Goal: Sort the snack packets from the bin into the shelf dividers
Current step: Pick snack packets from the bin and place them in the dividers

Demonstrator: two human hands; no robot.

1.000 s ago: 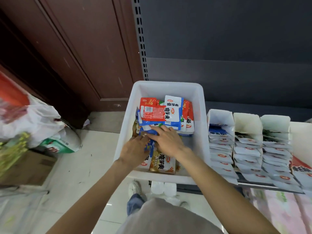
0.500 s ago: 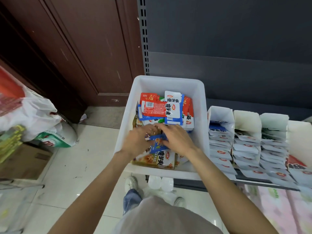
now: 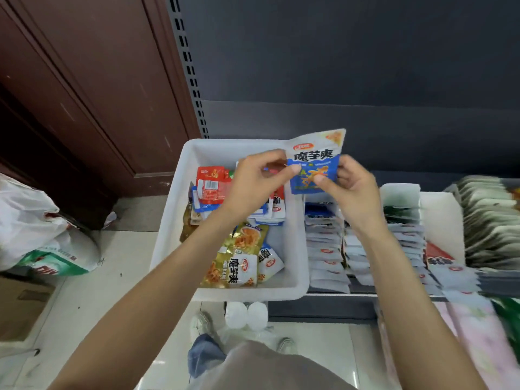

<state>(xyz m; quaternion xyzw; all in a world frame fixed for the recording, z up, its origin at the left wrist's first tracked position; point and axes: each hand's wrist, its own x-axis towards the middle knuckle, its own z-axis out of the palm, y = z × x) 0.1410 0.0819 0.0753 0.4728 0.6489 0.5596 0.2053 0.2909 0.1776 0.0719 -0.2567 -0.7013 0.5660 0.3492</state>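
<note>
Packet point(image 3: 314, 164) marked "魔芋爽" between both hands

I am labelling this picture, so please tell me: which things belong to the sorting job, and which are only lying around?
Job: blue packet, held by left hand and right hand; white bin; gold packet; shelf dividers.

Lying about: plastic bag; cardboard box; two bottle caps.
</note>
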